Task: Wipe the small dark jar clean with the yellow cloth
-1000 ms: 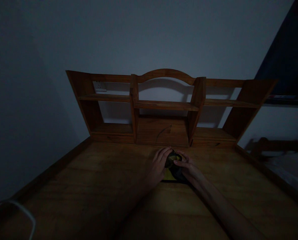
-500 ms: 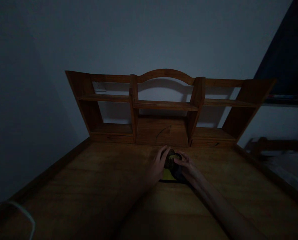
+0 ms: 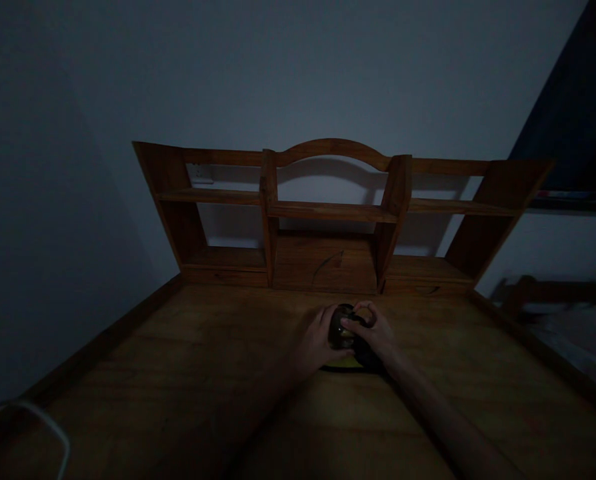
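In the head view, which was very dim, the person's 2 bare arms reached forward over a wooden tabletop [image 3: 188, 373] and met near the middle of its far edge. There a small dark round object [image 3: 341, 328] sat on a flat yellow piece [image 3: 347, 364], and that piece lay on the tabletop. The left hand [image 3: 312, 345] was cupped against the left side of the object, its fingers curled closely round it. The right hand [image 3: 379, 335] closed on it from the right, with the thumb laid over the top and the fingers bent in a narrow ring above. Both hands were therefore holding the object between them, and neither was spread wide. What the object was could not be told in that light. Judging by how things lay, the work was at the gripping stage. The object was grasped by both hands but not lifted, its base rested on the yellow piece, and no part of it showed as opened or taken off. Just behind the hands, along the far edge of the tabletop, stood a wooden shelf unit [image 3: 328, 212] with 3 bays, an arched top over the middle one and bare boards. A white wall socket [image 3: 201, 175] showed through its upper left bay, against the pale wall [image 3: 298, 73]. A white cable [image 3: 54, 427] looped at the near left corner of the tabletop, well apart from the hands. Beyond the right edge a low wooden frame [image 3: 553, 292] stood in shadow.
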`<action>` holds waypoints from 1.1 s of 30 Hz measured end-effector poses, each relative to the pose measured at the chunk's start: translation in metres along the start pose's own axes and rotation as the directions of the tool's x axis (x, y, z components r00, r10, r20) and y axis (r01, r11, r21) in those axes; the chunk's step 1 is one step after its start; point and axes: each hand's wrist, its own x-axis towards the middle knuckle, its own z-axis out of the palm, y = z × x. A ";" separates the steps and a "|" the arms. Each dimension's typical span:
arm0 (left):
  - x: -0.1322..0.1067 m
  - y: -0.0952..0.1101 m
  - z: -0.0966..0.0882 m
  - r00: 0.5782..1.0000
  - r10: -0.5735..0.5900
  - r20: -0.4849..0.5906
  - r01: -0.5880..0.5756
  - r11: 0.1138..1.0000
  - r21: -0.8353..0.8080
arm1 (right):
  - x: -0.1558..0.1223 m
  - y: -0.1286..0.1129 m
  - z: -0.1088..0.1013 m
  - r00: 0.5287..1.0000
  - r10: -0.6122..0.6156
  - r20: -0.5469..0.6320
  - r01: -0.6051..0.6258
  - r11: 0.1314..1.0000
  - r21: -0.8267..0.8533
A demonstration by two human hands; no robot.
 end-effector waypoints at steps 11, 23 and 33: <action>-0.001 0.001 0.003 0.998 -0.025 0.057 0.018 0.993 0.117 | -0.007 -0.006 0.007 0.985 -0.153 0.074 0.167 0.957 -0.237; 0.000 -0.002 0.001 0.997 -0.072 -0.035 0.076 0.988 0.135 | -0.009 -0.007 0.003 0.975 -0.202 0.094 0.221 0.923 -0.314; 0.001 -0.008 0.004 0.995 -0.100 -0.030 0.104 0.980 0.170 | -0.014 -0.008 0.006 0.956 -0.252 0.151 0.293 0.862 -0.414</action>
